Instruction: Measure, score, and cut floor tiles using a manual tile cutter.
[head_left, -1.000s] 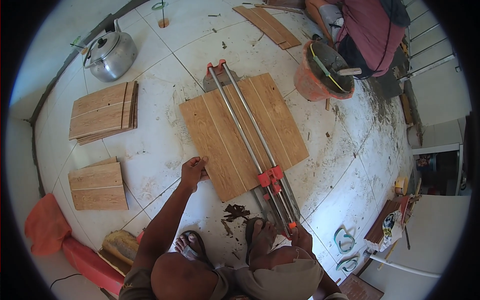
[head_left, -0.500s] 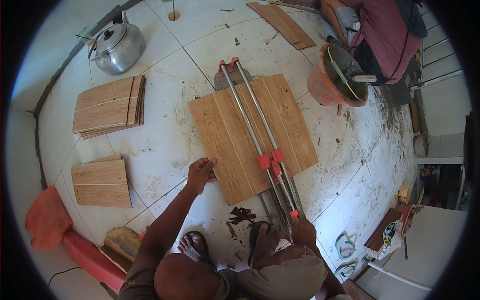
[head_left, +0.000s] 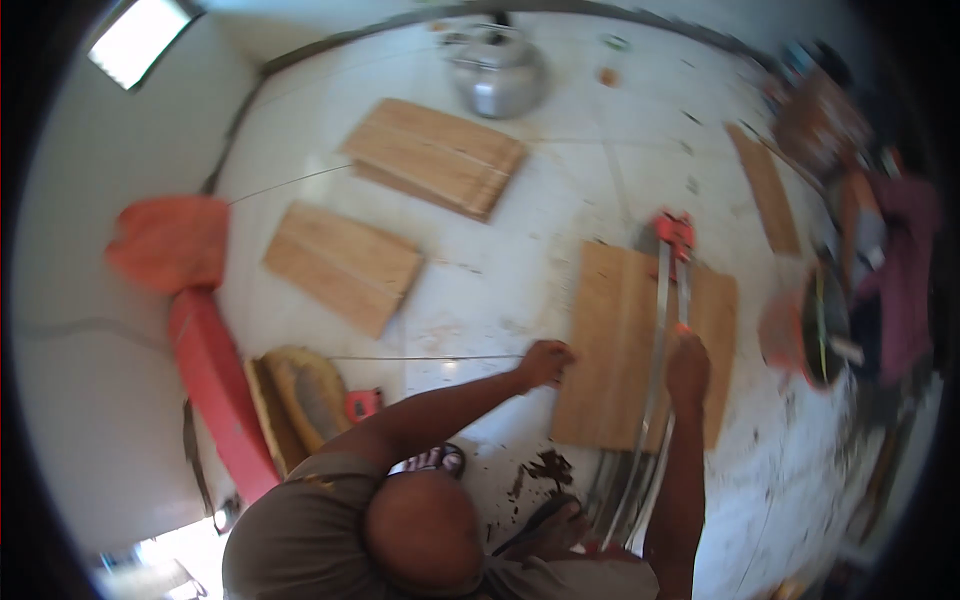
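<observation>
A wood-look floor tile (head_left: 606,345) lies across the bed of a manual tile cutter, under its two steel rails (head_left: 655,385). At the tile's left edge is my left hand (head_left: 545,364), its fingers closed on that edge. My right hand (head_left: 688,372) is wrapped round the cutter's handle, over the right part of the tile. Beyond my right hand, the red carriage (head_left: 676,233) sits near the far end of the rails. The picture is smeared by motion, so any score line on the tile cannot be made out.
Two piles of wood-look tiles (head_left: 435,150) lie to the left, with a metal kettle (head_left: 497,78) behind them. Narrow tile strips (head_left: 768,195) lie far right. A co-worker (head_left: 903,275) crouches beside an orange mortar bucket (head_left: 784,325). Left stand red items (head_left: 222,385).
My right hand has pushed the handle and carriage from the near end of the rails to the far end. The view has swung left. My left hand stays at the tile's edge.
</observation>
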